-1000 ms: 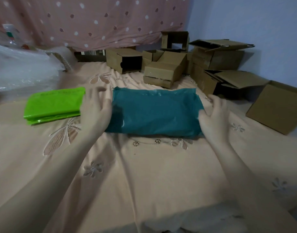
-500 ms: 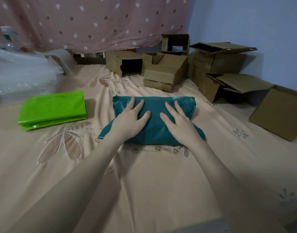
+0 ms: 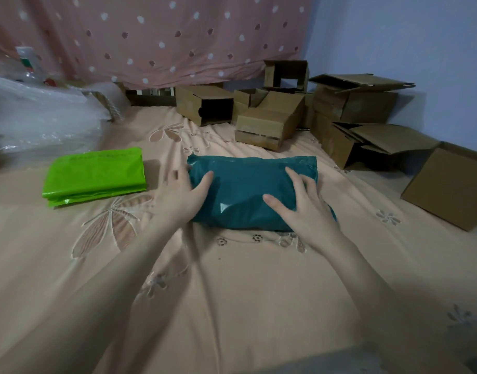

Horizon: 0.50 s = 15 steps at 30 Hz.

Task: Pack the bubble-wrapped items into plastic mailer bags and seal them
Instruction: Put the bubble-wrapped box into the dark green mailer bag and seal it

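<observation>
Teal mailer bag (image 3: pixel 248 190): opaque plastic, bulging, filled, lying flat on bed, long side across view, near edge tucked under, sheen and creases on top face. Green mailer bags (image 3: pixel 95 175): bright lime, flat folded stack, lying on bed just left of teal bag, apart from it, slightly skewed, faint print near far edge.

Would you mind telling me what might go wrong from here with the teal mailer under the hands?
1. The teal mailer bulges and is creased; if air stays trapped under the left hand and right hand, the seal may lift.
2. It lies on the soft, wrinkled bedsheet, so pressing may not bond the flap evenly.
3. The green mailer lies close by the left hand, which could nudge it.
</observation>
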Available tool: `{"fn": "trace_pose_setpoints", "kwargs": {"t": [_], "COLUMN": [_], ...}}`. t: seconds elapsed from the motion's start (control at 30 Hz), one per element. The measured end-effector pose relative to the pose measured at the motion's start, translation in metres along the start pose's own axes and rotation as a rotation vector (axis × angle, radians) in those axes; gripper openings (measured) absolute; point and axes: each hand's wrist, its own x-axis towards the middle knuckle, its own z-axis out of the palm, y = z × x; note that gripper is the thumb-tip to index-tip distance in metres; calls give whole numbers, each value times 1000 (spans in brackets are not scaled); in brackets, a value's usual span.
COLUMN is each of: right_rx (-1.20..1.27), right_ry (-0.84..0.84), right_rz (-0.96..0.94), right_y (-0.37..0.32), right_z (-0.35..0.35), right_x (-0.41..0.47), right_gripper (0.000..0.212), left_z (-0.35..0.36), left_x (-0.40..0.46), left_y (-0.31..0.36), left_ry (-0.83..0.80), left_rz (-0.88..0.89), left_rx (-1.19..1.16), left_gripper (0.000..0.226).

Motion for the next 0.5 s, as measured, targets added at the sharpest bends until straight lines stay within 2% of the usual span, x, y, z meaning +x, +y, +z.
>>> {"fn": "trace_pose_setpoints", "kwargs": {"t": [0.07,0.13,0.23,0.33,0.4,0.5], "right_rx": [4,35,94,103,109,119], "right_ry": [-36,-64,-29,-14,-11,1], "right_rz": [-27,-65,-96,-108,-120,-136], "right_y": [1,-2,-11,-20,-28,-42], "right_z": [3,11,23,32,39,50], "right_x": [-7,-9,-3,9,19,34], "right_gripper": [87,86,81,76,75,73], "left_z": [-8,-7,-9,-14,-17,-22], "left_x": [-8,-12,-9,2,11,25], "left_y": [-6,-11,-19,-33,-41,-49], "left_ry": [-156,-259,-211,-129,-81,22], "left_rz": [-129,-182,-154,-127,-94,-30], "left_rx": [-134,-265,-374,-404,-395,-301], "left_gripper": [70,59,53,60,64,58]}}
